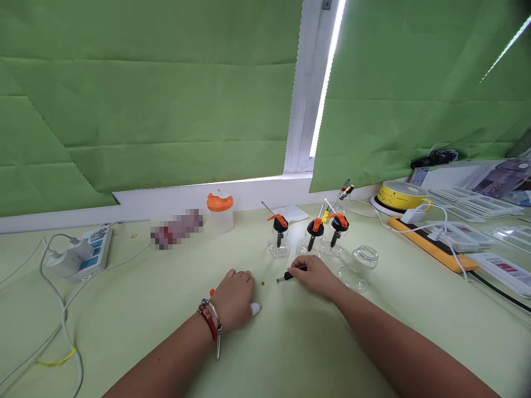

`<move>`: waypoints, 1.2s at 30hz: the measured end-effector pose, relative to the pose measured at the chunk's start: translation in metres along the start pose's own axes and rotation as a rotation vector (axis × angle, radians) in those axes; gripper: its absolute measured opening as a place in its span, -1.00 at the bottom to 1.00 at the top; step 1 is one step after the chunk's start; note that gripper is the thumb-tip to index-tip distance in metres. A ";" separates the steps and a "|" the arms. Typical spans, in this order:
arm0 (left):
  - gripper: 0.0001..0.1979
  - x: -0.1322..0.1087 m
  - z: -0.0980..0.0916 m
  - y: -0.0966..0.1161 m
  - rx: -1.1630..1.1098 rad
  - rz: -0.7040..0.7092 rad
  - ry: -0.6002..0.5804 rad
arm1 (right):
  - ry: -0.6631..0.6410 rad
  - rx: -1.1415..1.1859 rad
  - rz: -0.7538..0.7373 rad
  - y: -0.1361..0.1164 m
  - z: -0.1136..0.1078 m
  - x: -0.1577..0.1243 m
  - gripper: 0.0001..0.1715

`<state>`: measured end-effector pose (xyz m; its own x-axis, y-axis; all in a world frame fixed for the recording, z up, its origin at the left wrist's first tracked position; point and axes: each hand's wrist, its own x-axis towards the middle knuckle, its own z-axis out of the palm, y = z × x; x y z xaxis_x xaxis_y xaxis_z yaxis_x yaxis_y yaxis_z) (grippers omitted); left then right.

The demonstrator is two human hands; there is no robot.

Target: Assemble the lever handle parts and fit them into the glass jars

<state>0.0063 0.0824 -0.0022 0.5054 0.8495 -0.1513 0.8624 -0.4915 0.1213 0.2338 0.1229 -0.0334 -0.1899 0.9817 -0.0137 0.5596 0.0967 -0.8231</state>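
Showing a metallic coiled spring (281, 279) (coils visibly spaced) at one end, the slim black piece (287, 275) is left of the rightmost glass jar (353, 277), pinched in the right hand (316, 275) grip. Left hand (233, 298): palm down, farther left; grip cannot be determined.

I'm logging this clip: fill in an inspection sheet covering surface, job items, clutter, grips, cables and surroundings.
Surface: pale green-yellow table, matte.
Job items: black part with a spring; three glass containers with black-and-orange tops; open glass jar; small brownish piece.
Clutter: orange-lidded cup; pixelated item; yellow round case.
Grips: right grip holds the black part; left grip is palm down, contents hidden.
Cables: white cables at left, by a power strip; black cable from an orange strip at right.
Surroundings: green coverings, white frame.
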 end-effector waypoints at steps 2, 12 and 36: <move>-0.61 -0.004 0.003 0.003 -0.005 0.019 0.004 | 0.010 -0.008 0.005 0.001 -0.002 -0.001 -0.71; -0.53 -0.008 0.013 0.008 0.041 0.043 0.011 | -0.024 -0.064 0.019 0.015 -0.009 -0.006 -0.67; -0.45 -0.058 0.005 -0.024 0.019 -0.354 0.118 | -0.023 -0.235 -0.363 0.010 0.031 -0.010 -0.85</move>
<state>-0.0433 0.0443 -0.0014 0.1704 0.9832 -0.0662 0.9841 -0.1663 0.0630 0.2167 0.1085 -0.0595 -0.4245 0.8736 0.2379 0.6215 0.4722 -0.6251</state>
